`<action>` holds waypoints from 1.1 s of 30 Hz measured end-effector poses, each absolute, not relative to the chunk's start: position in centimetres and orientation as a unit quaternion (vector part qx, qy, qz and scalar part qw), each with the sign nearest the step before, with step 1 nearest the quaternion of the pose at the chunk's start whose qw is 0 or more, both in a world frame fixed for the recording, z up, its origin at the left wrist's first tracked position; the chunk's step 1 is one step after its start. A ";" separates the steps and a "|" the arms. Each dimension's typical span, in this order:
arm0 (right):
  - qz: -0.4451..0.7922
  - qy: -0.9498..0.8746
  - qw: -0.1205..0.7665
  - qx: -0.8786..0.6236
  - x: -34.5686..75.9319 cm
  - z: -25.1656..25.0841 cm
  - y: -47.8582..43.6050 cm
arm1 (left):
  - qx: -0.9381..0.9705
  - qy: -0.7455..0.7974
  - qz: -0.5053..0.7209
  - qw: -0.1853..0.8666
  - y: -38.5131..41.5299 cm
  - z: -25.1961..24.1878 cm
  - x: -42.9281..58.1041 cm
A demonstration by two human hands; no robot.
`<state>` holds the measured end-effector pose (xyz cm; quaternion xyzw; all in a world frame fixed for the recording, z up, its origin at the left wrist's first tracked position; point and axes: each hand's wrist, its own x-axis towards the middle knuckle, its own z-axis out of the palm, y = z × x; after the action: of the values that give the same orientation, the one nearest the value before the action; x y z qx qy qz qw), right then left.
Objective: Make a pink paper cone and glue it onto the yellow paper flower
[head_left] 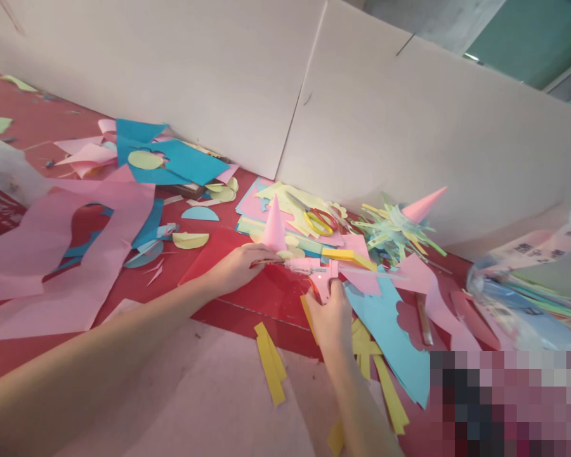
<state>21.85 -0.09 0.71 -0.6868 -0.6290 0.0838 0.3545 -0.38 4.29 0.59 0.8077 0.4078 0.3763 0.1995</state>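
Note:
My right hand [332, 314] is wrapped round the handle of a pink hot glue gun [309, 266], whose nozzle points left. Its tip reaches the fingers of my left hand [238, 270]. Those fingers are pinched at the base of an upright pink paper cone [275, 227], where pale yellow scalloped paper [292, 245] spreads out; the exact grip is partly hidden. Under both hands lies a red sheet [285, 298]. Just behind the cone, scissors [320, 222] with red and yellow handles rest on a pile of coloured paper.
A second pink cone [423, 206] with a fringe of paper strips lies to the right. Blue paper [385, 336] and yellow strips [270, 365] are near my right arm. Large pink cut-outs [99, 254] spread on the left. A pale panel [385, 120] stands behind everything.

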 end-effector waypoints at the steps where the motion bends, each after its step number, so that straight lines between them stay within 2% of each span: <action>1: 0.083 -0.628 0.355 -0.687 21.8 0.7 -0.1 | 0.808 0.409 0.374 0.200 4.3 0.6 -0.4; 15: 0.099 -0.617 0.351 -0.698 21.7 1.0 -0.2 | 0.805 0.412 0.373 0.206 4.3 0.7 -0.4; 28: 0.058 -0.610 0.337 -0.715 21.8 0.9 -0.2 | 0.810 0.407 0.375 0.196 4.3 0.6 -0.4; 33: 0.044 -0.603 0.357 -0.712 22.1 1.0 -0.2 | 0.808 0.422 0.359 0.200 4.2 0.8 -0.4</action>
<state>22.14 -0.24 1.02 -0.7123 -0.6025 0.0440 0.3573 -0.38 4.18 0.84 0.8082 0.4218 0.3589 0.2003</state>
